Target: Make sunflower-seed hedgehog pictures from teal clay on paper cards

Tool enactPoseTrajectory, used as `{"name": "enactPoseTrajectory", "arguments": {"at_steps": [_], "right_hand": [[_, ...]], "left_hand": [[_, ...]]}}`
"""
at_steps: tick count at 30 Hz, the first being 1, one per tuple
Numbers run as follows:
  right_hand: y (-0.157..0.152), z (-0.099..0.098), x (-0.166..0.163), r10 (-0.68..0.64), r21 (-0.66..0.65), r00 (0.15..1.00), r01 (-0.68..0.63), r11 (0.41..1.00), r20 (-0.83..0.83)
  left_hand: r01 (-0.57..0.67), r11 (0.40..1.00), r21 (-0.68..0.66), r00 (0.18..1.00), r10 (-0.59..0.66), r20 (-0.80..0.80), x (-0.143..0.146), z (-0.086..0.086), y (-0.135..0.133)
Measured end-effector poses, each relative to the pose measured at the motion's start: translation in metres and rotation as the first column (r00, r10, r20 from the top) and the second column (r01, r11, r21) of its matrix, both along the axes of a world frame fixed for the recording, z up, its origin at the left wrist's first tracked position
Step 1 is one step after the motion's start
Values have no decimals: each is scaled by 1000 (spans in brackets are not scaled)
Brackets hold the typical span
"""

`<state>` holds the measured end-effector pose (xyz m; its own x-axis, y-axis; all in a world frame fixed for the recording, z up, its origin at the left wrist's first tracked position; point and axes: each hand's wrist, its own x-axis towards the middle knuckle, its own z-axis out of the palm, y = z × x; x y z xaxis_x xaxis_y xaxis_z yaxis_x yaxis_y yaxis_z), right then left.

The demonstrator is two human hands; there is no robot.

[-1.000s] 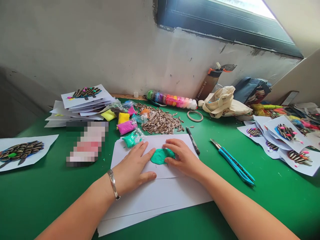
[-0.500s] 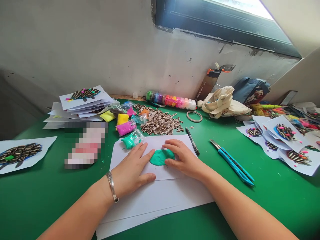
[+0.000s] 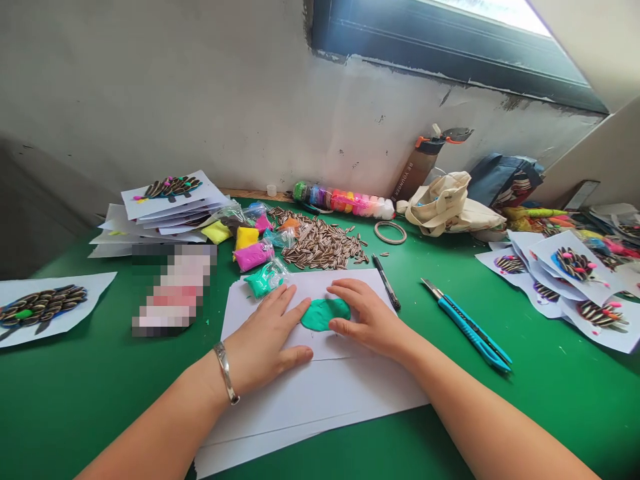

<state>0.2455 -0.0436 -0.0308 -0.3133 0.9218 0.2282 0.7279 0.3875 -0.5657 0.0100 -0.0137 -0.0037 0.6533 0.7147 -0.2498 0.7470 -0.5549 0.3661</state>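
Note:
A flattened oval of green modelling clay (image 3: 324, 315) lies on the white paper (image 3: 300, 393), with short drawn lines showing just below it. My left hand (image 3: 273, 330) rests on the paper with fingers spread, its index fingertip at the clay's left edge. At the clay's right side, my right hand (image 3: 367, 317) is curved, thumb and fingers apart, the tips touching or close to the edge. Just beyond my left fingers sits a bag of green clay (image 3: 265, 281).
Sunflower seeds (image 3: 325, 241) lie heaped behind the paper, beside several clay packets (image 3: 253, 255). To the right are a pen (image 3: 386, 283), a blue utility knife (image 3: 473, 330) and a tape roll (image 3: 391, 233). Seed-covered pictures are stacked left (image 3: 173, 193) and right (image 3: 575, 267).
My right fingers have shifted very slightly off the clay, so a little more of its right edge shows. The left hand stays in place.

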Motion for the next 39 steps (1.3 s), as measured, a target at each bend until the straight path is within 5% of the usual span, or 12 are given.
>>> {"name": "enactPoseTrajectory", "arguments": {"at_steps": [16, 39], "right_hand": [[-6, 0, -4, 32, 111, 964, -64, 992, 265], [-6, 1, 3, 22, 112, 975, -48, 993, 222]], "left_hand": [[-9, 1000, 22, 998, 7, 69, -2, -4, -1], [-10, 1000, 8, 999, 9, 40, -1, -2, -1]]}}
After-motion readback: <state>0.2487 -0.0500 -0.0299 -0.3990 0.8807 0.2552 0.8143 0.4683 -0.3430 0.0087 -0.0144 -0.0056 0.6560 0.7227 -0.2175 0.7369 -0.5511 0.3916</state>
